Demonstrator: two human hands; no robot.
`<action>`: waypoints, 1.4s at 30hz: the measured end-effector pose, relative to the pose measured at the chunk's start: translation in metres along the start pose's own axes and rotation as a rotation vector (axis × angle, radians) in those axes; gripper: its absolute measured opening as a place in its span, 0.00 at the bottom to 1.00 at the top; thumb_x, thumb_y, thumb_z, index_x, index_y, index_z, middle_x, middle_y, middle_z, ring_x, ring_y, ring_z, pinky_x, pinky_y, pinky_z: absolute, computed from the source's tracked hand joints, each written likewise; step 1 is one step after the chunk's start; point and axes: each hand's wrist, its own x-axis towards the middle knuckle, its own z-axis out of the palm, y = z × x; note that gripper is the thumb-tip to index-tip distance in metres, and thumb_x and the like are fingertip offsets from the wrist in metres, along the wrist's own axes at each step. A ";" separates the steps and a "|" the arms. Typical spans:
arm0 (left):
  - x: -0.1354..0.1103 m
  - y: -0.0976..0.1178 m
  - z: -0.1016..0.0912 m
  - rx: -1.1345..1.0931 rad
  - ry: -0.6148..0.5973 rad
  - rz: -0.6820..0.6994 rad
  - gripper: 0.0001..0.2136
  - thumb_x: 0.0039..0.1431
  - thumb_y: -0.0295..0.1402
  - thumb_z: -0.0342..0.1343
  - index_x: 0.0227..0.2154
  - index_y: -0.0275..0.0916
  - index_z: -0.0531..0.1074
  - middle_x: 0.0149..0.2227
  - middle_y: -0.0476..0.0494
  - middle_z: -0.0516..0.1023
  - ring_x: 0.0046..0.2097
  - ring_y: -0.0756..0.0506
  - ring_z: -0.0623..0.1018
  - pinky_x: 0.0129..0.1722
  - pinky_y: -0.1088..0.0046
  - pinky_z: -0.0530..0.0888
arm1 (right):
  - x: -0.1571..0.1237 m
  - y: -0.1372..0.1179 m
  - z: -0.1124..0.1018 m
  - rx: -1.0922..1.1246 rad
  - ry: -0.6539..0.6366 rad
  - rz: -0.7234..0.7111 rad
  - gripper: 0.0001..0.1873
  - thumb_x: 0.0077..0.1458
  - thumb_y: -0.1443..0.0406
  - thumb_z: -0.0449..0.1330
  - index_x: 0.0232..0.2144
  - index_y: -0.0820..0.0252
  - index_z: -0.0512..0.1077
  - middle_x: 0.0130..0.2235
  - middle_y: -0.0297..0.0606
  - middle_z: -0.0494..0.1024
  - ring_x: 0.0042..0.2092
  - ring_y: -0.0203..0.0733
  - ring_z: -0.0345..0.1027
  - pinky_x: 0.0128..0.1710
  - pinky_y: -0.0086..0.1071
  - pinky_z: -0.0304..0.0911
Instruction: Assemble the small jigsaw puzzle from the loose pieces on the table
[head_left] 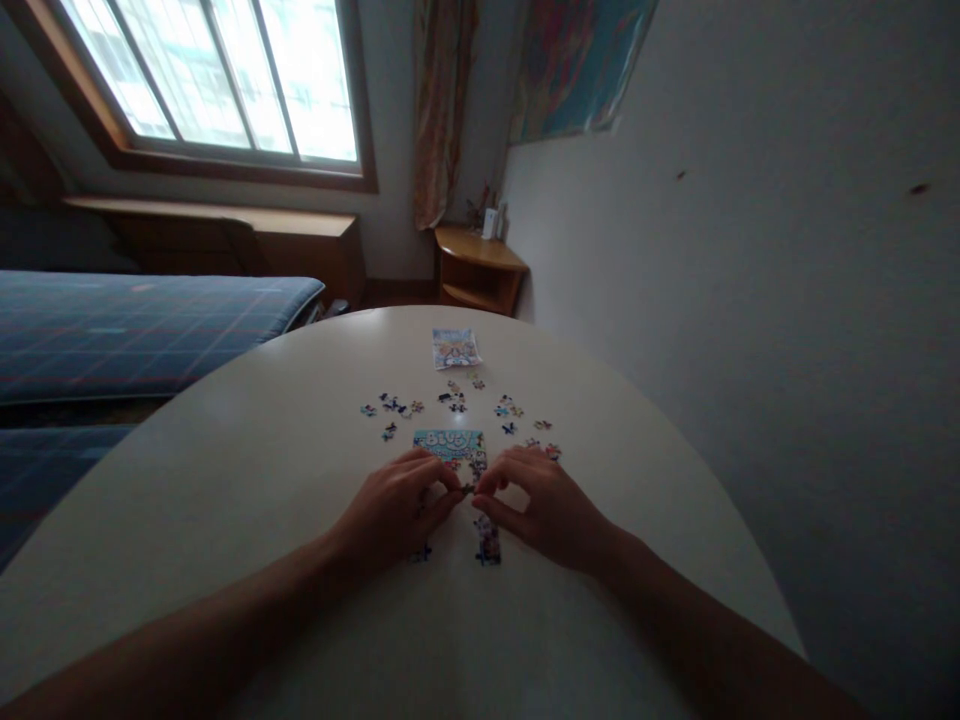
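Observation:
A partly joined jigsaw puzzle (448, 441) lies on the white round table, its light-blue top strip carrying big white letters. Just below that strip, my left hand (401, 500) and my right hand (541, 505) meet, thumbs and forefingers pinched on one small dark puzzle piece (469, 489). Beneath the right fingers runs a joined side section (487, 542) of the puzzle. Another bit of puzzle (422, 552) shows at the lower left, partly covered by my left hand. Which picture the held piece bears is too small to tell.
Loose puzzle pieces (391, 403) are scattered beyond the puzzle, with more pieces (508, 408) to the right. A small printed sheet (456, 348) lies farther back on the table (300, 450). A bed (150, 330) stands left; a wall (750, 300) rises right.

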 end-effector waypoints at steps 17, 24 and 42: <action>-0.002 0.002 -0.002 0.056 -0.116 0.281 0.10 0.61 0.32 0.56 0.46 0.42 0.73 0.49 0.44 0.78 0.51 0.43 0.74 0.53 0.60 0.72 | 0.000 0.015 -0.014 0.151 -0.073 0.200 0.06 0.57 0.66 0.61 0.38 0.56 0.76 0.33 0.33 0.80 0.35 0.37 0.73 0.39 0.30 0.65; -0.005 0.012 -0.009 0.096 -0.291 0.491 0.13 0.61 0.31 0.55 0.49 0.44 0.72 0.49 0.45 0.77 0.49 0.43 0.73 0.54 0.60 0.69 | 0.000 0.013 -0.012 0.189 -0.131 0.217 0.06 0.53 0.68 0.63 0.35 0.56 0.78 0.31 0.32 0.81 0.33 0.35 0.74 0.38 0.29 0.65; -0.003 0.019 -0.014 0.113 -0.353 0.539 0.14 0.61 0.30 0.53 0.49 0.42 0.70 0.48 0.43 0.78 0.47 0.43 0.76 0.50 0.62 0.71 | -0.001 0.009 -0.008 0.141 -0.192 0.183 0.06 0.54 0.67 0.62 0.35 0.59 0.78 0.32 0.36 0.80 0.32 0.36 0.71 0.34 0.30 0.64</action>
